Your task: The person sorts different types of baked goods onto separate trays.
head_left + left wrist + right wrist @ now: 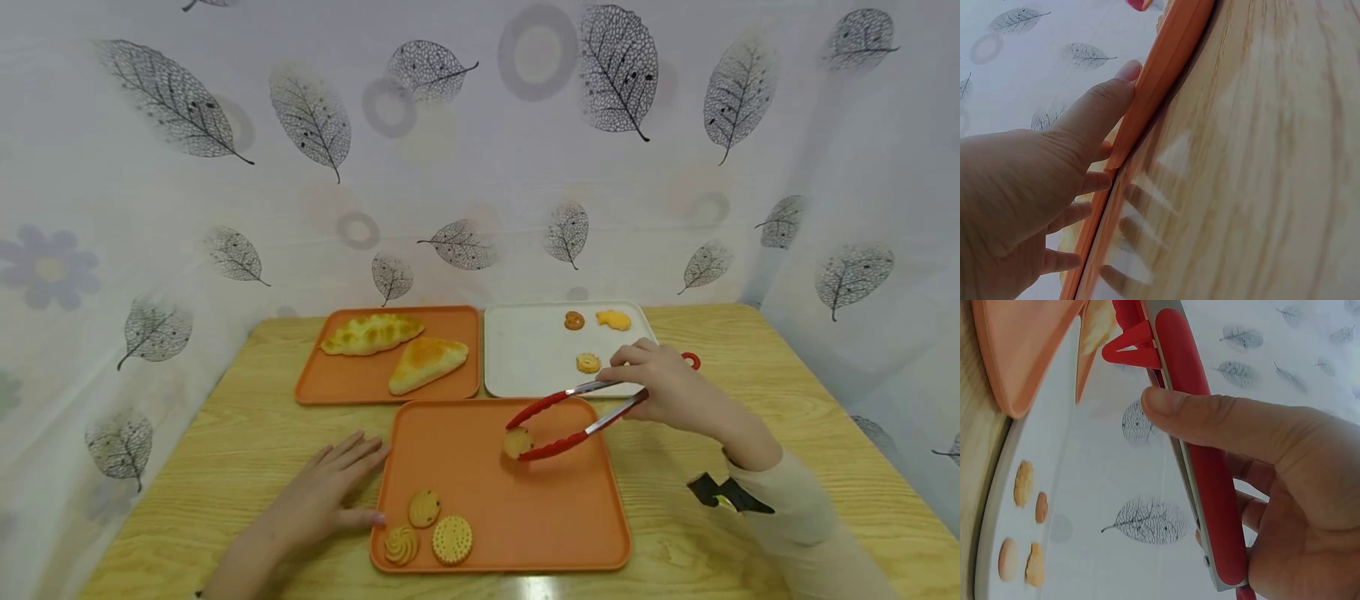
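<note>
My right hand (672,389) grips a pair of red and silver tongs (557,447) by the handles, its thumb along the red grip in the right wrist view. The tongs' red tips stand on both sides of a round cookie (518,443) over the near orange tray (540,533); whether they squeeze it I cannot tell. At that tray's left edge rests my left hand (324,493), fingers spread, thumb touching the rim. Near the tray's front left corner lie an oval cookie (424,508), a swirl cookie (401,545) and a round dotted cookie (452,540).
Behind, another orange tray (345,392) holds a long bread (371,333) and a triangular pastry (429,364). Beside it, a white tray (525,358) bears a pretzel (574,321), a fish-shaped cracker (614,319) and other small snacks. A leaf-patterned cloth hangs behind the wooden table.
</note>
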Demonstrator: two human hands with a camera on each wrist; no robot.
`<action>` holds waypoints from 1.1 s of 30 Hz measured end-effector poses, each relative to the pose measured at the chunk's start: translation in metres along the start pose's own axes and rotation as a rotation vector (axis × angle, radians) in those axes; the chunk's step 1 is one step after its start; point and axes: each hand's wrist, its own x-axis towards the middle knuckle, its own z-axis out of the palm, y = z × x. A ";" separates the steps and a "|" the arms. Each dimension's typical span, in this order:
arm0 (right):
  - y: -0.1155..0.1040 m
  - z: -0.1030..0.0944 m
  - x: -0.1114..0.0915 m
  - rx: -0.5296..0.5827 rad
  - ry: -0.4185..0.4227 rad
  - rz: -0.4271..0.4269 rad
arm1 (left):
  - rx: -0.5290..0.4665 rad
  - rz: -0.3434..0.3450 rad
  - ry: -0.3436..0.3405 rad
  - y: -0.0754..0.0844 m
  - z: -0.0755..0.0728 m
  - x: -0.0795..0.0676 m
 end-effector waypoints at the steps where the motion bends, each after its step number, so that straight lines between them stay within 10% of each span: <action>1: 0.002 -0.001 0.000 -0.007 0.009 0.001 | 0.002 0.001 0.002 0.000 0.000 0.000; 11: 0.019 -0.004 -0.006 -0.082 0.072 0.044 | 0.016 0.006 0.012 0.000 0.001 -0.001; 33: 0.042 0.024 -0.014 -0.219 0.145 0.415 | 0.031 0.045 0.048 0.000 0.003 -0.003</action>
